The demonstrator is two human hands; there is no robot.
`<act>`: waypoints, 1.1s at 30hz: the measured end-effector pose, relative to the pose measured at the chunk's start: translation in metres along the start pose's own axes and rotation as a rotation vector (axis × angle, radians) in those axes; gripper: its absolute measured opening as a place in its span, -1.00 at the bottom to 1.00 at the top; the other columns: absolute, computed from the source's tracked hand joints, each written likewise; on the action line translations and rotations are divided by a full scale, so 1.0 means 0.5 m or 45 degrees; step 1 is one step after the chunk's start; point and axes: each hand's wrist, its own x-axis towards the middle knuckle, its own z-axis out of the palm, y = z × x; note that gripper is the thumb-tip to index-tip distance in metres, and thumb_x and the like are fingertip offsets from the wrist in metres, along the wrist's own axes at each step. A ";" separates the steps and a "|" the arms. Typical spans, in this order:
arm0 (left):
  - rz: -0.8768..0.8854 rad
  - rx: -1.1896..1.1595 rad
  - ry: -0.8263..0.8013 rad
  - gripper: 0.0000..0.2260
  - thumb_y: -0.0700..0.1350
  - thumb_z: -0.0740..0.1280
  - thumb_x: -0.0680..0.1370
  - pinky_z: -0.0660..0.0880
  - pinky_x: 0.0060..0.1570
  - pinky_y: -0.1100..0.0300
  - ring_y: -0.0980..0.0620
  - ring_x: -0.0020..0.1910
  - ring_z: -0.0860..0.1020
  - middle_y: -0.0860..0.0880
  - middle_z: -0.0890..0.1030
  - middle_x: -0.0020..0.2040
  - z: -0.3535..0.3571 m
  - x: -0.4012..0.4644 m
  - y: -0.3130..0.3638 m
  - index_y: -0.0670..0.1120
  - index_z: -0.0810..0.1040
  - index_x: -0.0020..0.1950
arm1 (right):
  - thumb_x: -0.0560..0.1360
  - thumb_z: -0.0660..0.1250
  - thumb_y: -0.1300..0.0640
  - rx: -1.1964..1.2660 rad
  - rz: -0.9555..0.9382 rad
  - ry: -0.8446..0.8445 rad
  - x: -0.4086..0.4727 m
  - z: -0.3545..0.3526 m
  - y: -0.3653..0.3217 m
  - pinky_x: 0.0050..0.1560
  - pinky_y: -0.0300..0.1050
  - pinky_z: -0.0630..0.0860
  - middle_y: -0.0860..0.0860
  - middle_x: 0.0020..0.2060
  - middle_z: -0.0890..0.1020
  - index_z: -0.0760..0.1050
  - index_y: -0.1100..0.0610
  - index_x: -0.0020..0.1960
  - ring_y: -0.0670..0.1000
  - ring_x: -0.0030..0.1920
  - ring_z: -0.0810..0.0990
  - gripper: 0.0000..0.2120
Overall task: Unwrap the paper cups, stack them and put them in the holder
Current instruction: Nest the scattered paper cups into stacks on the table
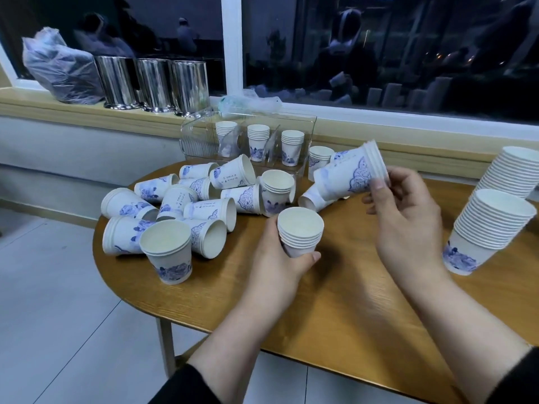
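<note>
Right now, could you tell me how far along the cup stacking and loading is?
Partly done. The clear holder already has three short stacks. In hand: the left hand grips an upright short stack, and the right hand holds a tilted stack by its rim. Left: many loose short stacks lie on the wooden table, and two tall stacks wait at the right.

Your table [344, 301] carries everything. At twelve o'clock, at its far edge, stands the holder [309, 126] with three short stacks [258, 141] upright inside, side by side. From nine to eleven o'clock lies a heap of cups [180, 205], most tipped over. At three o'clock two tall stacks [490, 225] stand, one behind the other. Behind the table at ten o'clock, three tins [151, 83] and a bag [58, 68] sit on the sill [87, 107].
</note>
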 end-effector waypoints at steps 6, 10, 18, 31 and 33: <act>-0.016 -0.035 -0.035 -0.38 -0.03 0.60 0.31 0.56 0.15 0.01 0.08 0.14 0.60 0.17 0.62 0.15 0.101 0.005 0.014 0.18 0.37 0.27 | 0.61 0.30 0.19 -0.372 -0.302 -0.320 0.013 -0.060 -0.050 -0.05 -0.45 0.38 -0.23 -0.09 0.57 0.50 -0.05 0.13 -0.26 -0.09 0.52 -0.83; -0.019 -0.033 -0.102 -0.24 -0.10 0.61 0.32 0.49 0.14 0.22 0.17 0.18 0.57 0.21 0.60 0.19 0.125 0.002 0.019 0.21 0.30 0.39 | 0.61 0.28 0.23 -0.642 -0.304 -0.494 0.020 -0.077 -0.029 0.04 -0.56 0.27 -0.16 0.02 0.52 0.57 0.14 0.21 -0.23 0.03 0.46 -0.80; 0.065 0.149 -0.074 -0.22 0.07 0.48 0.39 0.45 0.36 0.02 0.12 0.35 0.49 0.02 0.50 0.38 0.018 -0.031 0.045 0.15 0.22 0.56 | 0.63 0.23 0.05 -0.867 -0.097 -0.808 -0.007 -0.071 -0.004 0.12 -0.30 0.31 -0.14 0.11 0.55 0.58 0.00 0.27 -0.08 0.17 0.52 -0.73; 0.161 0.722 0.680 -0.72 0.08 0.49 0.47 0.42 0.28 -0.07 -0.12 0.27 0.47 -0.07 0.52 0.21 -0.273 -0.055 0.004 -0.03 0.64 0.09 | 0.59 0.28 0.05 -0.429 -0.114 -0.640 -0.108 0.097 -0.043 0.02 -0.18 0.47 -0.20 -0.02 0.60 0.55 -0.07 0.16 -0.15 -0.04 0.55 -0.83; 0.121 0.753 0.644 -0.70 0.12 0.48 0.46 0.42 0.29 -0.05 -0.09 0.32 0.44 -0.06 0.51 0.25 -0.276 -0.064 -0.002 -0.01 0.64 0.09 | 0.61 0.27 0.09 -0.394 -0.045 -0.847 -0.135 0.157 -0.023 0.13 -0.17 0.47 -0.17 0.08 0.58 0.48 -0.12 0.26 -0.19 0.06 0.53 -0.75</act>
